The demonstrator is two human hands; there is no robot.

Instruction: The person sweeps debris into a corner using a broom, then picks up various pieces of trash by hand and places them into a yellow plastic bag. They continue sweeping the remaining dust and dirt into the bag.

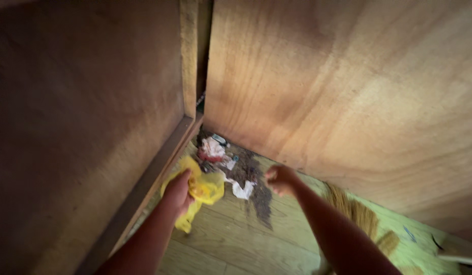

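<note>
I am looking down into a floor corner between two wooden panels, and I am reporting from my hands outward. My left hand point(179, 192) is clutching a crumpled yellow plastic bag point(203, 187); the fingers are wrapped round its gathered neck, so the grip is full and closed on the bag, with loose film bulging toward two o'clock from the knuckles and a tail hanging toward six o'clock. I judge that it is being held bunched like this to keep the mouth of the bag close to the rubbish. My right hand point(279, 180) is hovering at about three o'clock from the bag, fingers curled inward; motion blur is hiding whether anything is pinched between them, so I cannot tell its state. Between the two hands, at about twelve o'clock from the bag and just beside it, a swept pile of litter point(231, 170) is lying: white scraps, a red-and-white wrapper and a dark streak of dust trailing toward six o'clock. It is lodged where the left wooden panel point(83, 127) and the right wooden panel point(348, 91) are meeting. A straw broom head point(355, 211) is lying on the greenish floor point(231, 244) under my right forearm.
</note>
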